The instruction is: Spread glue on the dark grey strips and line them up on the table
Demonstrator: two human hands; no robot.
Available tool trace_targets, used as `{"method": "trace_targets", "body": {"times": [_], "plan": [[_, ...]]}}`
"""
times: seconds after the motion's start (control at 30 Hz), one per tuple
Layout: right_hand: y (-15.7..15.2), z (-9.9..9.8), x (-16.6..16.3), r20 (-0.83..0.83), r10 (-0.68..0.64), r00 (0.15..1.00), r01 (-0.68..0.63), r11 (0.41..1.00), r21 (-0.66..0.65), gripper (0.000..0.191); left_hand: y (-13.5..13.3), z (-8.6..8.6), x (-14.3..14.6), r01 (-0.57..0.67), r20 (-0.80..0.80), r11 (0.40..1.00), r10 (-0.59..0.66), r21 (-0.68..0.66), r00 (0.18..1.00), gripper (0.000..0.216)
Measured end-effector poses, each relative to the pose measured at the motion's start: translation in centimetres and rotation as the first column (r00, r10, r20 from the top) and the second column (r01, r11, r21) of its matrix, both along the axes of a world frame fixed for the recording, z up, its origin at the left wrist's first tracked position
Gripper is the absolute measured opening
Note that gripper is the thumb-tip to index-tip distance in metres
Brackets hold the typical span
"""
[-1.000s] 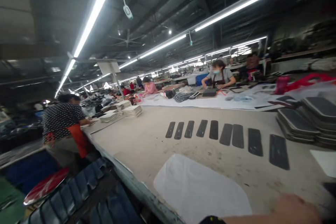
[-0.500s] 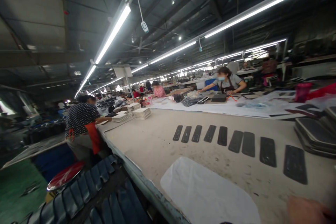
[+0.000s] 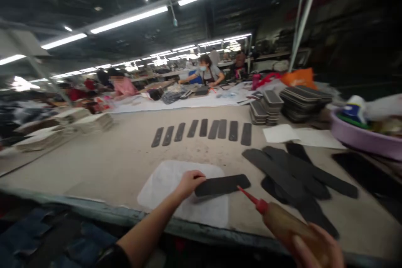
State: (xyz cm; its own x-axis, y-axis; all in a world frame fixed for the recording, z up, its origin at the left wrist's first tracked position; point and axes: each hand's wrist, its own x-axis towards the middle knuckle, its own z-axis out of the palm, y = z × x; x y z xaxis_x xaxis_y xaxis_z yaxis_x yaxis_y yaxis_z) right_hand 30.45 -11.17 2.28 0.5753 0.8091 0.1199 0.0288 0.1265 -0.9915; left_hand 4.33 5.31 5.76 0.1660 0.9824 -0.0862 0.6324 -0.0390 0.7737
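View has swung down and right since a second ago: then only a bit of forearm at the bottom edge, now both hands in frame and working. My left hand (image 3: pixel 188 183) pinches the left end of a dark strip (image 3: pixel 222 185), fingers curled over it, pinning it flat on the white sheet (image 3: pixel 163 184) near the table (image 3: pixel 125 163) front edge. My right hand (image 3: pixel 317 247) is wrapped around a glue bottle (image 3: pixel 282 224), red nozzle (image 3: pixel 248 196) almost touching the strip's right end. Looks like gluing is just starting. Strip's long axis runs left-right, slightly rising to the right. Loose pile of strips (image 3: pixel 295 171) just right; row of strips (image 3: pixel 204 130) farther back.
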Motion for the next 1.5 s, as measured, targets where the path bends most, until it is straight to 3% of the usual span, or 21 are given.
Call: {"method": "trace_targets", "body": {"times": [0.07,0.1,0.2,0.3,0.4,0.47,0.67,1.0,1.27,1.5], "plan": [[-1.3,-0.4,0.2,-0.049,-0.02,0.999,0.019,1.0,-0.019,0.052,-0.6,-2.4,-2.7,0.048,-0.022,0.999,-0.048,-0.006,0.999,0.015],[-1.4,-0.5,-0.3,-0.078,0.002,0.997,-0.003,1.0,-0.02,0.055,-1.0,-3.5,-3.8,0.077,-0.044,0.996,-0.075,0.053,0.996,0.016],[-1.0,-0.7,-2.4,-0.079,0.068,0.995,-0.068,0.998,-0.003,0.052,-2.8,-5.5,-6.3,0.143,-0.164,0.893,-0.079,0.427,0.983,0.021],[-0.1,-1.0,-4.4,0.063,0.111,0.992,-0.113,0.993,0.032,0.046,-4.9,-5.7,-7.6,0.272,-0.288,0.765,-0.118,0.584,0.95,0.019],[0.8,-1.3,-5.6,0.276,0.138,0.951,-0.167,0.982,0.085,0.039,-6.4,-5.4,-7.9,0.427,-0.378,0.703,-0.238,0.568,0.895,0.017],[1.5,-1.2,-6.2,0.418,0.154,0.895,-0.222,0.968,0.118,0.036,-6.8,-5.4,-7.9,0.464,-0.386,0.682,-0.278,0.565,0.88,0.018],[2.7,-0.6,-8.2,0.603,0.236,0.762,-0.381,0.916,0.123,0.032,-6.7,-5.7,-7.9,0.456,-0.345,0.687,-0.305,0.566,0.888,0.018],[2.8,-1.3,-9.6,0.591,0.33,0.736,-0.468,0.879,0.091,0.034,-6.9,-6.0,-7.9,0.448,-0.325,0.715,-0.316,0.537,0.892,0.018],[2.7,-2.1,-6.0,0.663,0.157,0.732,-0.276,0.958,0.079,0.036,-6.8,-6.0,-7.9,0.465,-0.335,0.697,-0.326,0.546,0.884,0.018],[3.1,-2.1,-2.2,0.744,-0.02,0.667,-0.05,0.996,0.072,0.03,-6.5,-6.5,-8.1,0.473,-0.361,0.691,-0.315,0.547,0.878,0.017]]}}
